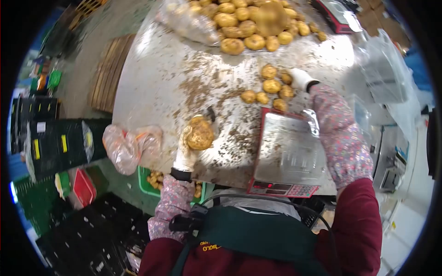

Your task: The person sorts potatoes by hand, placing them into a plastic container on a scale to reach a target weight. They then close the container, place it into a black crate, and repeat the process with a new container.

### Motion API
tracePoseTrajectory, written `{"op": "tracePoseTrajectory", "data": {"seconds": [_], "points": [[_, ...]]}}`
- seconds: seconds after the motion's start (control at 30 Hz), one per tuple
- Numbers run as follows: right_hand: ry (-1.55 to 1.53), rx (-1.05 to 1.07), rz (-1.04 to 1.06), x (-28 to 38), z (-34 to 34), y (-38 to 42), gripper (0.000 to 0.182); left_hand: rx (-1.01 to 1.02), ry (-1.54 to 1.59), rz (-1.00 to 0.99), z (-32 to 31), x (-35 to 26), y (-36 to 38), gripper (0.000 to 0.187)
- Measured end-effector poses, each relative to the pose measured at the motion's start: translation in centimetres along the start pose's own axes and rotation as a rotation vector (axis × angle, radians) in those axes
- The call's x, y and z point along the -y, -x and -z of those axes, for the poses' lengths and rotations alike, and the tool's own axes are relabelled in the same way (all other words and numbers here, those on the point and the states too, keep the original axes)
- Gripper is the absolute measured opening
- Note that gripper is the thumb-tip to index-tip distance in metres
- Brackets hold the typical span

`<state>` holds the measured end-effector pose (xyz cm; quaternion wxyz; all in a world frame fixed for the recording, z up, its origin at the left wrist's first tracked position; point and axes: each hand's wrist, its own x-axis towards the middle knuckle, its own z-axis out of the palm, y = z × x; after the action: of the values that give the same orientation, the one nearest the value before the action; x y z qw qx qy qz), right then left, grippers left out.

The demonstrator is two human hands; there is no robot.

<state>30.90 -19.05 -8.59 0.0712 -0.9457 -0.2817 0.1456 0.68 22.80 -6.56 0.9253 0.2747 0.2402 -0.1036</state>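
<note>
My left hand (185, 149), in a white soiled glove, is closed around a large dirt-speckled potato (200, 133) above the metal table. A small dark thing (211, 114) shows just beyond that potato; I cannot make out what it is. My right hand (301, 79), also gloved in white, reaches over the table with its fingers curled at a small potato (286, 78). That one lies at the edge of a loose group of several small potatoes (271, 86). Between my arms, near the table's front edge, sits a red weighing scale (289, 149) with a bare metal pan.
A large heap of potatoes (246, 28) lies at the table's far side, beside a clear plastic bag (189, 23). Crumbled soil (198, 87) covers the metal table (152, 87). Another plastic bag (131, 145) lies at the left edge, and a green crate (146, 184) with potatoes stands below.
</note>
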Motion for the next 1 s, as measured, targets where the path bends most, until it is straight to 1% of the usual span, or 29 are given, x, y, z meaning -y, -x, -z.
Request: {"op": "tracePoseTrajectory", "data": {"seconds": [0.07,0.13,0.17,0.2,0.23,0.27,0.3,0.33,0.37,0.4,0.47,0.5,0.53,0.6,0.63,0.67,0.7,0.73,0.77,0.8,0.87,0.93,0.97,1.0], "points": [[-0.038,-0.126,-0.042,-1.0,0.5,1.3,0.052,0.17,0.159,0.037,-2.4,-0.6,1.1,0.065],[-0.519,-0.205,-0.366,-0.8,2.4,2.7,0.043,0.153,0.198,0.046,-2.5,-0.4,1.4,0.068],[-0.924,-0.118,-0.434,-1.4,3.5,3.4,0.036,0.197,0.329,0.11,-2.5,-0.2,1.3,0.069],[-1.197,-0.126,-0.526,-1.9,4.4,4.5,0.034,0.243,0.459,0.177,-2.6,0.1,1.2,0.07],[-1.459,-0.204,-0.542,-0.8,5.8,5.7,0.036,0.264,0.563,0.234,-3.2,0.0,1.1,0.067],[-1.723,-0.291,-0.549,1.2,7.2,6.9,0.038,0.272,0.562,0.245,-3.6,0.2,1.1,0.067],[-1.72,-0.309,-0.557,2.8,8.1,8.3,0.038,0.355,0.508,0.189,-4.0,0.5,1.0,0.063],[-1.843,-0.366,-0.561,4.4,8.8,9.8,0.039,0.44,0.454,0.136,-4.5,0.9,1.0,0.061],[-1.965,-0.433,-0.562,4.6,9.3,11.5,0.041,0.484,0.34,0.081,-6.0,0.9,1.6,0.057],[-2.067,-0.155,-0.387,3.7,9.2,13.1,0.044,0.5,0.341,0.11,-6.9,1.3,1.8,0.057],[-2.296,-0.134,-0.44,6.3,9.4,16.5,0.046,0.349,0.203,0.102,-8.7,2.2,2.4,0.058],[-2.398,-0.023,-0.323,7.1,8.9,18.2,0.049,0.445,0.009,-0.025,-10.5,2.9,3.4,0.062],[-2.486,0.083,-0.197,7.9,8.4,20.0,0.051,0.271,0.025,0.122,-12.7,3.2,3.8,0.07],[-2.593,-0.068,-0.344,10.8,9.0,22.7,0.057,0.393,0.11,0.317,-13.5,5.1,4.1,0.068],[-2.558,-0.232,-0.43,12.1,9.3,24.0,0.059,0.334,-0.092,0.271,-14.9,6.3,4.7,0.063],[-2.412,-0.274,-0.427,13.3,10.0,25.7,0.055,0.276,-0.298,0.206,-16.6,7.8,5.7,0.059],[-2.202,-0.172,-0.345,13.1,9.9,27.4,0.052,0.412,-0.483,0.014,-18.3,9.5,5.8,0.051],[-1.986,-0.071,-0.27,13.1,9.7,28.8,0.049,0.462,-0.73,-0.153,-19.0,11.2,5.8,0.044],[-1.554,-0.314,-0.294,15.2,10.0,30.0,0.044,0.514,-0.851,-0.294,-19.6,12.9,6.0,0.041],[-1.213,-0.494,-0.33,14.5,6.1,30.2,0.041,0.563,-0.967,-0.441,-20.2,14.5,6.0,0.039],[-1.083,-0.416,-0.639,18.3,6.9,32.5,0.034,0.59,-1.096,-0.641,-21.0,16.8,6.0,0.037],[-0.317,-0.719,-0.59,19.5,3.0,32.9,0.028,0.597,-1.111,-0.634,-19.8,18.9,4.5,0.038],[-0.278,-0.706,-0.61,19.9,2.6,33.1,0.026,0.61,-1.443,-0.839,-19.2,19.4,3.7,0.037],[-0.166,-0.65,-0.639,20.0,1.3,33.1,0.027,0.61,-1.772,-1.05,-18.6,19.8,2.9,0.036]]}}
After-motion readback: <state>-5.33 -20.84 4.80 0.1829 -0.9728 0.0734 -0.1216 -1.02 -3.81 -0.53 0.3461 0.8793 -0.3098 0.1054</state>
